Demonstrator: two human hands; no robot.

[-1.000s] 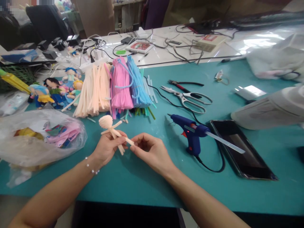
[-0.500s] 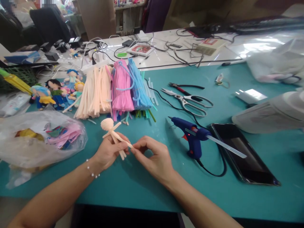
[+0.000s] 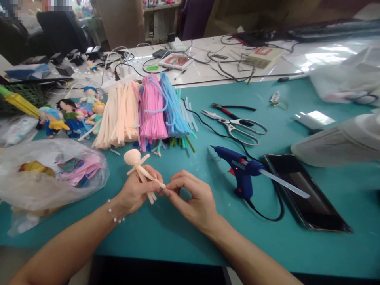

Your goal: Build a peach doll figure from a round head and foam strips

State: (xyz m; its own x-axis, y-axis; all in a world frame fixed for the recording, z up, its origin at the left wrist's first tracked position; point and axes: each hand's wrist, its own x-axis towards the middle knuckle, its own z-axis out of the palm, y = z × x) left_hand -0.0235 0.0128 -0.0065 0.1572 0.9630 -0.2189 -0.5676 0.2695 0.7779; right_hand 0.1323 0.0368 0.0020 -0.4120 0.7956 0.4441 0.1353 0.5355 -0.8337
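Note:
My left hand (image 3: 139,188) grips the body of a small peach doll figure (image 3: 132,157) made of pipe cleaners, with a round coiled head and thin stick limbs. Two short strip ends poke out below my left fingers. One longer strip runs right from the figure, and my right hand (image 3: 190,194) pinches its tip between thumb and fingers. Both hands hang over the teal mat (image 3: 184,241), fingertips almost meeting. Behind them lie bundles of peach pipe cleaners (image 3: 121,118), pink pipe cleaners (image 3: 152,114) and blue pipe cleaners (image 3: 175,111).
To the right are a blue glue gun (image 3: 245,170) with a lit red light, a phone (image 3: 305,194), scissors (image 3: 234,124), pliers (image 3: 228,111) and a white tumbler (image 3: 338,140). On the left sit a plastic bag (image 3: 80,146) of scraps and several finished dolls (image 3: 69,114).
The doll figure has shifted slightly left and tilted a little. My right hand keeps its pinch on the strip's end, nearly in place.

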